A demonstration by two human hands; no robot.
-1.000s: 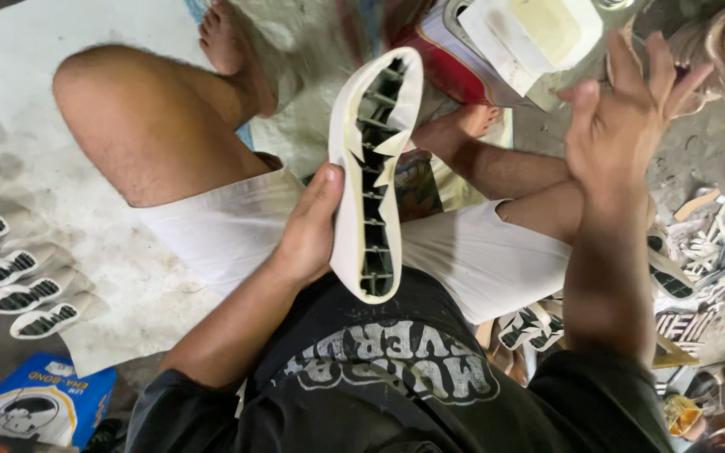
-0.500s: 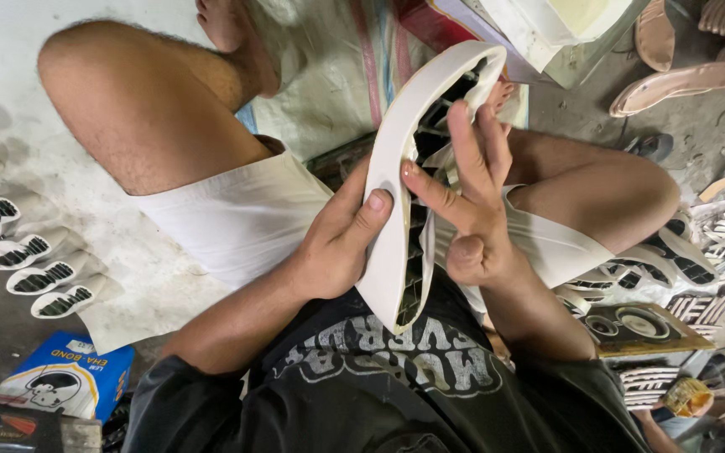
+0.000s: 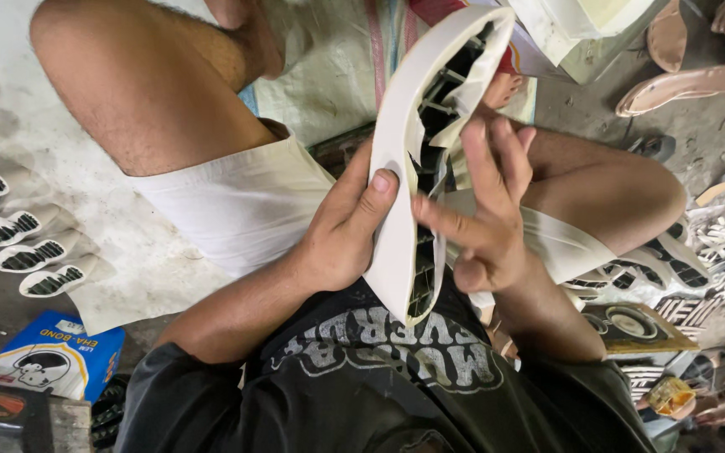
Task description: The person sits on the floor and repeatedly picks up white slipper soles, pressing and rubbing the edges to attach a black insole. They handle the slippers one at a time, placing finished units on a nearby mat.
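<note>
We hold a white shoe sole (image 3: 396,184) upright over our lap, our left hand (image 3: 341,231) wrapped around its outer edge with the thumb pressed on the rim. Our right hand (image 3: 484,222) lies against its ribbed inner side, fingers (image 3: 505,159) spread and mostly straight, seemingly pressing rather than gripping. More cut soles (image 3: 23,243) lie in a row on the floor to our left.

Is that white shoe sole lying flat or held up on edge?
On edge: the white sole stands lengthwise between the left hand and right hand, above the lap.
</note>
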